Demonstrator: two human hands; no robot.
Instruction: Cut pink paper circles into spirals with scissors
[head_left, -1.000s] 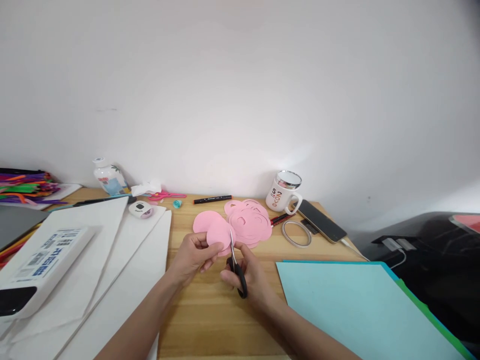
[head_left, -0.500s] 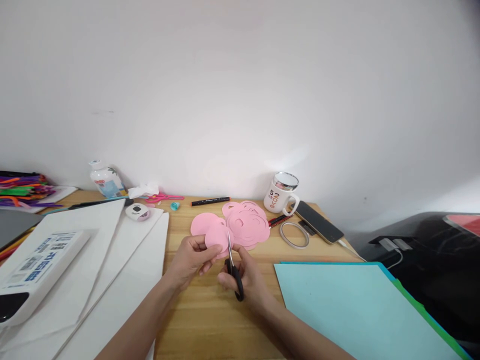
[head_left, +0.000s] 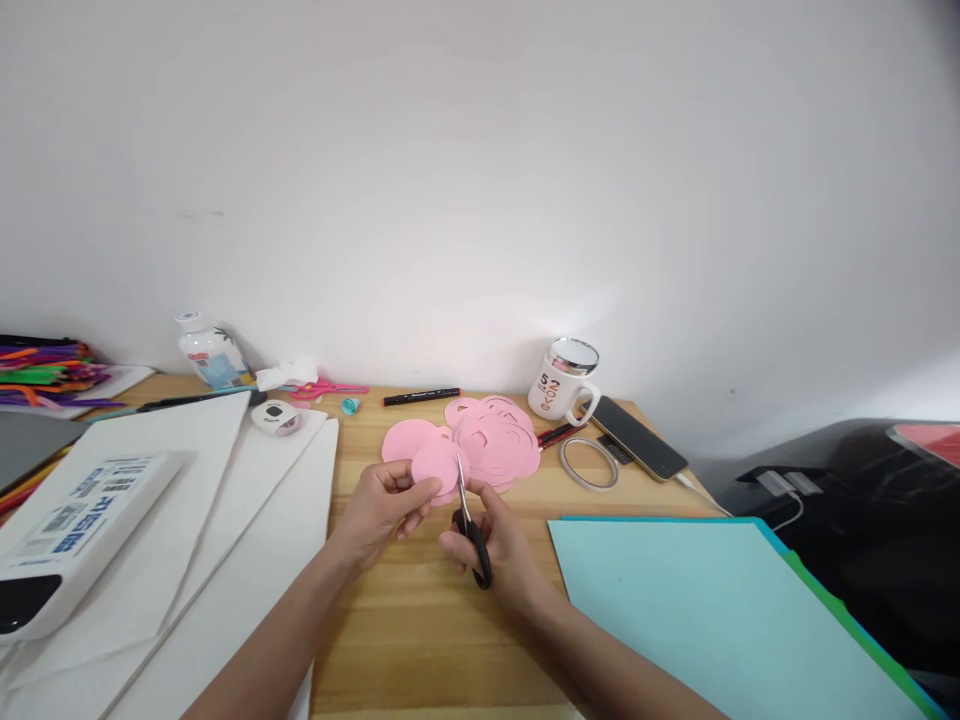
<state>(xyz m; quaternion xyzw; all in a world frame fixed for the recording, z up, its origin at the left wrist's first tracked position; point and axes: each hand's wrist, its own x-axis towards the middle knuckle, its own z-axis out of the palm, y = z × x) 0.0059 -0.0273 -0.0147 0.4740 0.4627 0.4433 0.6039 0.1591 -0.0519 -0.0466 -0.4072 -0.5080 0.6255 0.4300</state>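
Note:
Pinched between the thumb and fingers of my left hand [head_left: 388, 508] is a round piece of pink paper [head_left: 435, 467]. My right hand [head_left: 491, 548] is closed around the black handles of a pair of scissors [head_left: 474, 545]. The blades point away from me and lie at the right edge of the held piece; whether they are fully closed I cannot tell. Behind my hands lies a pile of pink paper cut-outs [head_left: 499, 440], several with curved slits. Another pink paper circle [head_left: 409, 437] rests on the wooden table [head_left: 420, 640], partly hidden by the held piece.
At the back stand a white mug [head_left: 559, 385] and a white bottle [head_left: 214, 350]. A marker [head_left: 421, 397], a tape roll [head_left: 590, 464] and a phone [head_left: 637, 440] lie nearby. White sheets [head_left: 277, 560] cover the left; light-blue sheets [head_left: 675, 590] lie right.
The scissors and my right hand have shifted slightly up and right against the held pink piece. My left hand keeps its pinch. The whole view has tilted a little.

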